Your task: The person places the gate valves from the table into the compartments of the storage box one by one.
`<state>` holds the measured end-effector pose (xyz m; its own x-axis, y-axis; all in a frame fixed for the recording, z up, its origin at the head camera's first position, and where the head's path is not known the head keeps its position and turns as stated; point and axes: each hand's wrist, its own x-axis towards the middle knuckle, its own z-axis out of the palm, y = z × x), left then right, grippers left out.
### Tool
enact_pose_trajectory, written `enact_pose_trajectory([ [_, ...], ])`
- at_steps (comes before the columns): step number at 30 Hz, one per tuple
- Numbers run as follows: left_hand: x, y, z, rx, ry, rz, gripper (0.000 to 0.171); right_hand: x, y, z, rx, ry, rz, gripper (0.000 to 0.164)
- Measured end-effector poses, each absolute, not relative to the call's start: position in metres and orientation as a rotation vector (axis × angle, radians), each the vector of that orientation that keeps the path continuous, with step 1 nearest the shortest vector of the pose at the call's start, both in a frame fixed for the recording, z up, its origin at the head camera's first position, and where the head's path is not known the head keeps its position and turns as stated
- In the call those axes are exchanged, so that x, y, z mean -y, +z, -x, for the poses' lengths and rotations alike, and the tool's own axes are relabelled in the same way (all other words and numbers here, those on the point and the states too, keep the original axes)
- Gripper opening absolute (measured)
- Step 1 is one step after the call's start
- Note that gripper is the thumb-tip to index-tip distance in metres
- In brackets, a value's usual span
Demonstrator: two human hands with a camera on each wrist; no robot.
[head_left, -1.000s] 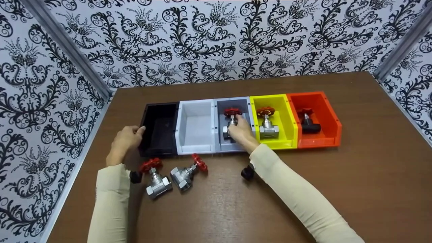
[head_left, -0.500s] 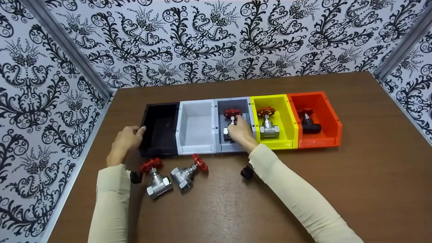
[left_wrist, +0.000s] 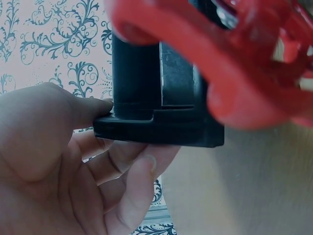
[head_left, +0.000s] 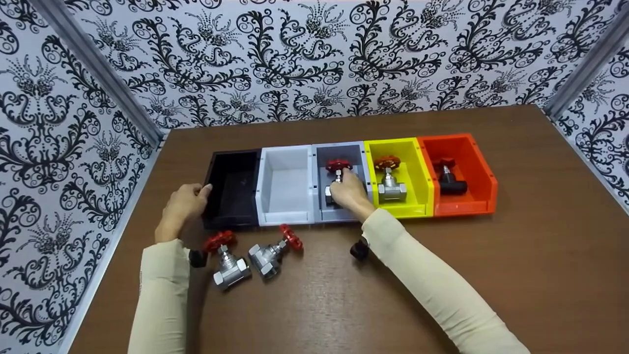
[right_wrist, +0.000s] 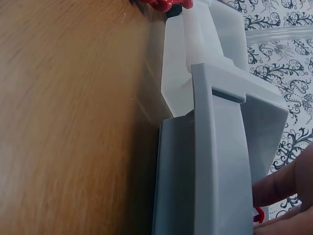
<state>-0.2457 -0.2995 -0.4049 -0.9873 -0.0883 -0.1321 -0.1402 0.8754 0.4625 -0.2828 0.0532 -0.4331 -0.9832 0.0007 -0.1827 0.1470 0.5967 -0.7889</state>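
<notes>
My left hand point(head_left: 182, 206) grips the side wall of the black bin point(head_left: 233, 222) at the left end of a row. In the left wrist view, the thumb lies at the rim of that bin point(left_wrist: 159, 129), the fingers curled against its outside. My right hand point(head_left: 351, 191) reaches into the grey bin point(head_left: 339, 215) and holds a metal valve point(head_left: 338, 165) with a red handwheel, partly hidden behind the hand. The right wrist view has the grey bin's front wall point(right_wrist: 225, 161) covering most of the fingers point(right_wrist: 276, 188).
Two loose red-wheeled valves point(head_left: 230, 265) point(head_left: 268, 255) lie on the brown table point(head_left: 314, 309) before the row. A white bin point(head_left: 286, 216) stands between black and grey. Yellow point(head_left: 400, 211) and orange point(head_left: 464, 207) bins each hold a valve. Patterned walls point(head_left: 314, 59) enclose the table.
Both hands stay in almost the same places. The right hand and wrist shift only very slightly at the valve in the grey bin.
</notes>
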Motion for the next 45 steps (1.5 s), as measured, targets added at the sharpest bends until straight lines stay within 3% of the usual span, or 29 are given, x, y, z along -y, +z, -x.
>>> enact_pose_trajectory([
  [5, 0.299, -0.404, 0.246, -2.929, 0.720, 0.177, 0.045, -0.054, -0.430, 0.280, -2.678, -1.297, -0.093, 0.052],
  [18, 0.300, -0.405, 0.248, -2.921, 0.720, 0.214, 0.043, -0.055, -0.411, 0.262, -2.650, -1.287, 0.039, 0.067],
  [27, 0.300, -0.403, 0.247, -2.904, 0.723, 0.185, 0.048, -0.067, -0.402, 0.247, -2.572, -1.264, 0.097, 0.068],
  [45, 0.299, -0.402, 0.245, -2.930, 0.720, 0.151, 0.047, -0.100, -0.391, 0.233, -2.620, -1.293, 0.286, 0.039],
])
